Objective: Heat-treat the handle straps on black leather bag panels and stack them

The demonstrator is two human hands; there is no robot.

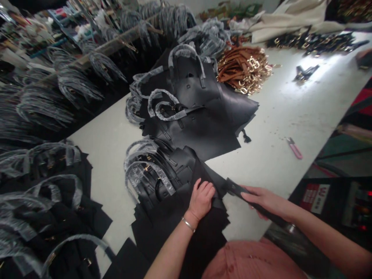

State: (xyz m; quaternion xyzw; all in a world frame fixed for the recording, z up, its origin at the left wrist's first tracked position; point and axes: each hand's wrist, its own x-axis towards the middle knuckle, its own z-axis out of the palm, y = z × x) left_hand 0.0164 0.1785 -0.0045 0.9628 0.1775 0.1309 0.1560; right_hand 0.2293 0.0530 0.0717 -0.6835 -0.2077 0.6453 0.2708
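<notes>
My left hand [202,198], with a silver bangle at its wrist, has its fingers curled over the folded edge of a black leather bag panel [171,213]. This panel lies on top of a stack of similar panels at the table's near side. To the right, my right hand [263,199] is closed around a long, flat black strap [236,188]. The strap's far end reaches the folded leather beside my left hand. Its lower part runs back under my right forearm, where a small metal piece shows. Plastic-wrapped handles [149,166] stick out from the left of the stack.
More black bag panels [200,128] with wrapped handles lie farther back on the white table [99,128]. Beyond them is a bundle of brown straps [238,68] with gold buckles. Pink-handled snips [294,148] lie near the right edge. Wrapped handles [43,104] hang on a rack at left.
</notes>
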